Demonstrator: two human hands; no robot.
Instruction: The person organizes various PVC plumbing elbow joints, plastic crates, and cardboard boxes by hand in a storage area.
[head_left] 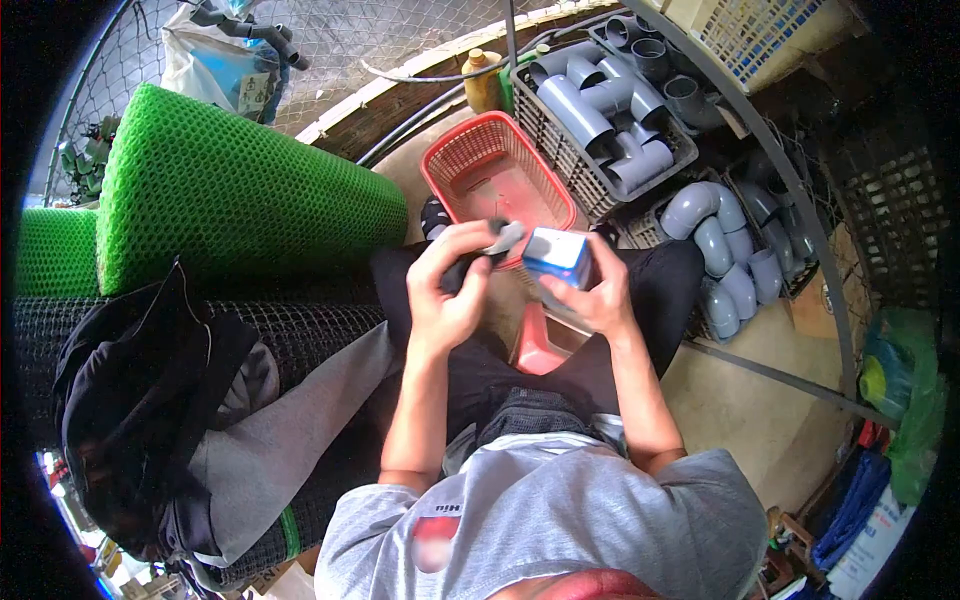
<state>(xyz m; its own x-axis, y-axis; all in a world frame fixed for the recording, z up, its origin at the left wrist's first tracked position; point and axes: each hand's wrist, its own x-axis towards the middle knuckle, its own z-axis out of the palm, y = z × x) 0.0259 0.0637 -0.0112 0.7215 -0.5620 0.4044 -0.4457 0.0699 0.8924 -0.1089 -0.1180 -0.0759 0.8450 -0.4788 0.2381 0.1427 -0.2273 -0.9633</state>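
My left hand (pixel 447 293) is closed around a small grey and black object (pixel 507 238), blurred, its kind unclear. Just to its right, my right hand (pixel 600 293) grips a small blue and white box (pixel 556 252) between thumb and fingers. The two held things are close together above my lap. Beyond them on the floor sits a red plastic basket (pixel 545 178) with small bits inside. Under my hands, between my legs, a pink plastic piece (pixel 538 345) shows.
Green mesh rolls (pixel 240 190) lie at the left, with a dark jacket (pixel 130 400) in front. Crates of grey pipe fittings (pixel 600 110) stand at the upper right, with more elbows (pixel 712 245) nearer. A yellow bottle (pixel 481 83) stands behind the basket.
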